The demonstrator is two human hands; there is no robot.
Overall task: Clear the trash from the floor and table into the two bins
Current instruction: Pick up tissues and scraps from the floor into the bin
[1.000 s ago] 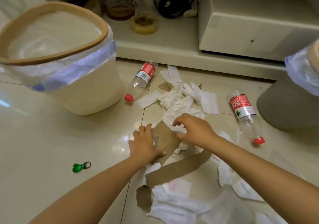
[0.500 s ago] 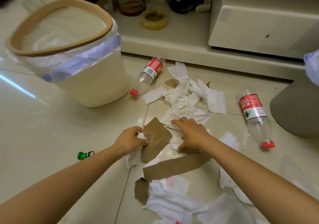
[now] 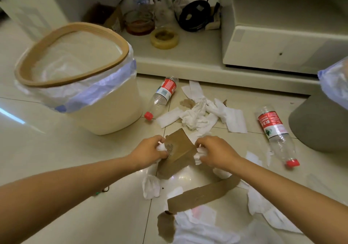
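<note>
A brown cardboard piece point(image 3: 178, 149) is lifted off the floor between both hands. My left hand point(image 3: 148, 152) grips its left edge together with white tissue; my right hand point(image 3: 214, 152) grips its right edge with a wad of tissue. A cream bin point(image 3: 113, 112) with a brown rim and clear liner stands to the left. A grey bin point(image 3: 320, 127) with a liner sits at the right edge. On the floor lie a cardboard strip point(image 3: 203, 194), crumpled tissues point(image 3: 199, 112), more tissues point(image 3: 203, 226) near me, and two empty bottles point(image 3: 162, 97) point(image 3: 275, 132).
A low white shelf point(image 3: 188, 63) runs behind the trash, holding a tape roll point(image 3: 164, 37), a glass ashtray point(image 3: 140, 22), a black cable coil point(image 3: 195, 16) and a white cabinet point(image 3: 282, 46). A small green object point(image 3: 98, 193) peeks out under my left forearm.
Both hands closed on the cardboard piece and tissues and raised them off the floor. The view shifted so the cream bin sits nearer the middle.
</note>
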